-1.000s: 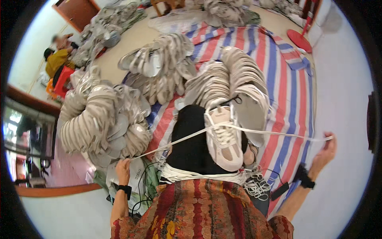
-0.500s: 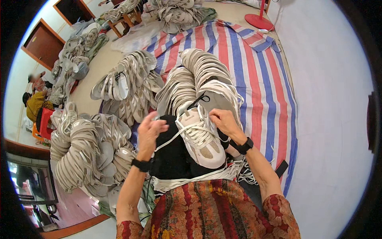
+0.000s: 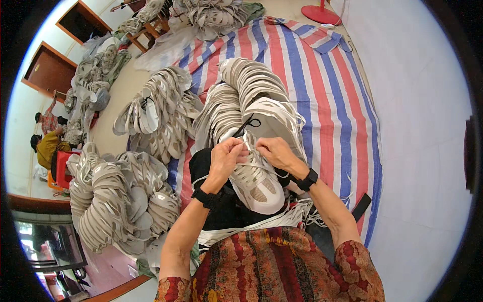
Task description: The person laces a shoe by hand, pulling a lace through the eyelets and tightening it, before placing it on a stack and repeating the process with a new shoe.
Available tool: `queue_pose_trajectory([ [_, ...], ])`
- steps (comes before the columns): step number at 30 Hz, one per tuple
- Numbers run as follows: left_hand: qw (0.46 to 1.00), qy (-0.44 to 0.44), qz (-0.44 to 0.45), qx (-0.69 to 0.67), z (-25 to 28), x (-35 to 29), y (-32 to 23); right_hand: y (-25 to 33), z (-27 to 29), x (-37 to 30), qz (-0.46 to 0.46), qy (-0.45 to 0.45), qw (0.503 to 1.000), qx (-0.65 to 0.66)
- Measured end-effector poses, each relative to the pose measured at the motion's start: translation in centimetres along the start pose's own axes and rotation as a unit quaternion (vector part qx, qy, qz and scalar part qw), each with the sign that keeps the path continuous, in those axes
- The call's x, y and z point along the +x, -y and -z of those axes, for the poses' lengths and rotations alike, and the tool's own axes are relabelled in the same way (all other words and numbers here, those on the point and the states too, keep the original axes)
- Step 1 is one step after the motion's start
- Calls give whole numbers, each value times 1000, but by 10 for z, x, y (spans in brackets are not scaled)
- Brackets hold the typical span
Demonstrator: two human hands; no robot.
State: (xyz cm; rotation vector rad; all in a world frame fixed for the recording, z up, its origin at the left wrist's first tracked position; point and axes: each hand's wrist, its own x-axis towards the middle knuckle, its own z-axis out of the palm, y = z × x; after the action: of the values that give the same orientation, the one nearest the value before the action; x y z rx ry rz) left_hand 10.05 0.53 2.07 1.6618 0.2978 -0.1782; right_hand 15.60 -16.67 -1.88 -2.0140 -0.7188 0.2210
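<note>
A beige and white sneaker upper lies toe toward me over my lap, with a white shoelace crossing its front. At the left side of the lacing, my left hand is closed in a pinch on the lace; a loop of lace hangs beside its wrist. My right hand is closed too, its fingertips bent at the upper's right eyelet edge, and what they hold is hidden. Just beyond my hands, a black cord loop sticks up by the upper's top.
Long stacks of similar uppers stand ahead, with more piles to my left. White laces lie across my lap. Beneath is a striped sheet, with a white wall to the right. Two people sit far left.
My left hand has come in from the left to the lacing, and its spread fingers have closed on the lace. My right hand has shifted slightly left along the upper.
</note>
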Motion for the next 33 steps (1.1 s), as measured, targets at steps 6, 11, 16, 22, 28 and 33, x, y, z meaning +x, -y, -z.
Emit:
queue_pose_trajectory([
  [6,994,8,21,-105,-3,1,5,-1,-10,5,91,-11,993,-75],
  [11,990,-91,-20,-107,1,-13,-4,5,2,8,-44,65,990,119],
  [16,967,-219,-37,-127,45,-39,32,35,-1,18,191,-71,979,-21],
  [22,985,-95,80,-122,36,-62,47,44,-32,24,256,69,959,-99],
  [28,993,-94,54,-57,34,-57,51,47,-32,20,237,104,956,-139],
  [33,984,-158,-25,75,25,-59,50,49,-33,21,252,82,958,-110],
])
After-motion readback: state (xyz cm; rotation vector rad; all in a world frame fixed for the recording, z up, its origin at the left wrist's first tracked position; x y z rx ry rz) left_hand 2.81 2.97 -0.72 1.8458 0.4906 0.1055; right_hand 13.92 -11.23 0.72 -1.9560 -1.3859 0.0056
